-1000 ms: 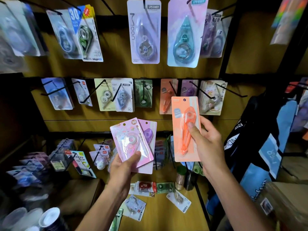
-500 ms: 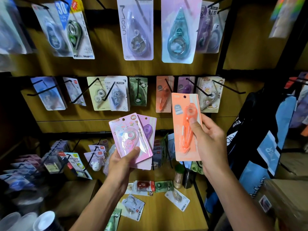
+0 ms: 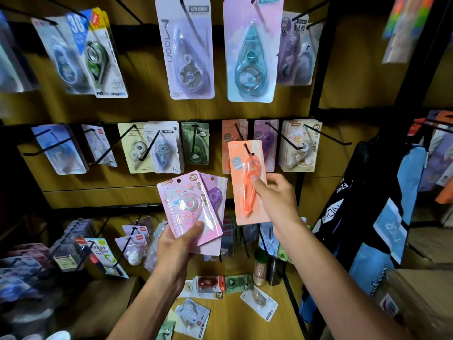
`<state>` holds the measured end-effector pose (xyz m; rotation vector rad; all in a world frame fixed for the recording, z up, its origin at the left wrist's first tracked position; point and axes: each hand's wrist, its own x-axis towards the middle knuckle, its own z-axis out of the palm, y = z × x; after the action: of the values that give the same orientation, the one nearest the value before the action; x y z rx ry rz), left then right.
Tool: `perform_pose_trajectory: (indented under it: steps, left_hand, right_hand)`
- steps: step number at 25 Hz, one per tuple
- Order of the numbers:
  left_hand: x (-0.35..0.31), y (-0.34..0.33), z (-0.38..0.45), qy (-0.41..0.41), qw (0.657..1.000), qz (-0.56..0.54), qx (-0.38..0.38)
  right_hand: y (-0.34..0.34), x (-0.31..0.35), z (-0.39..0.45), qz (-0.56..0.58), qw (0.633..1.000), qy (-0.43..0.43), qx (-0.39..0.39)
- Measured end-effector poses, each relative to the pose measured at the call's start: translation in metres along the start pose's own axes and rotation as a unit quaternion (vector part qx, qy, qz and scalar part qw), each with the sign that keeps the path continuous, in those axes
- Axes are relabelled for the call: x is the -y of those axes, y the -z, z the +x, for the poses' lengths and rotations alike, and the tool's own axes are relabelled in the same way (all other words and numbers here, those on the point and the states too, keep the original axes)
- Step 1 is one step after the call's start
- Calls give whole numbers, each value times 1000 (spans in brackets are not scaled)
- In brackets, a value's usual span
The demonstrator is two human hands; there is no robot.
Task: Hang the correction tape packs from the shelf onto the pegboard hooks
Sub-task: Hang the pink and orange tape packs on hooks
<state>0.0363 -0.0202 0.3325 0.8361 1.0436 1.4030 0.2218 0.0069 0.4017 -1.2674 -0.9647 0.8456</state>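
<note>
Right hand (image 3: pixel 277 200) pinches the orange pack (image 3: pixel 247 182) near its middle, leaving the punched hole at the top free for the hook (image 3: pixel 246 147), whose tip now pokes through it. Left hand (image 3: pixel 179 244) clamps a pink pack (image 3: pixel 188 204) and a purple pack (image 3: pixel 215 195), fanned as spares. Farther out, loose packs (image 3: pixel 210 285) wait on the near shelf (image 3: pixel 245 322). Half a second earlier, the orange pack sat lower, short of the hook.
</note>
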Motion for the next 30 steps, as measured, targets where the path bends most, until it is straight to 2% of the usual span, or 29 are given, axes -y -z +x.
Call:
perform_pose_trajectory:
  steps: [4,8,11,12,13,15,17,19,20,22,25,27,30]
  left_hand:
    - [-10,12,11,-12,1000,-5,2]
    - [-20,27,25,-29,1000,8,1]
    - [-24,34,32,-32,999,8,17]
    - [-23,36,33,-34,999,6,20]
    - [-22,36,33,-36,999,2,23]
    - [-19,35,34,-35,999,-18,29]
    - [-16,27,30,-36,998,-34,37]
    - [-11,15,23,-39,997,-39,46]
    - [-9,10,19,-36,997,-42,50]
    - [-6,-1,9,-28,997,-38,62]
    - [-1,-11,0,-15,998,-28,51]
    - [2,-11,0,-11,999,-34,20]
    - [6,-11,0,-3,999,-43,1]
  right_hand:
    - [-36,-8,70,23,997,-68,0]
    - [-65,-22,141,10,998,-68,-12]
    - [-70,-81,228,22,997,-74,22]
    - [-71,-92,238,21,996,-90,-6]
    - [-72,-86,222,23,993,-109,-28]
    - [-68,-53,142,47,994,-87,-45]
    - [-67,-24,48,66,990,-117,35]
    - [-57,-23,0,89,970,-138,178]
    - [-51,-27,-15,93,964,-132,212]
    - [-38,-35,-23,91,968,-129,197]
    - [-8,-32,-23,142,977,-106,117]
    - [19,-27,-23,162,983,-60,68]
    - [65,-22,-32,160,985,14,59]
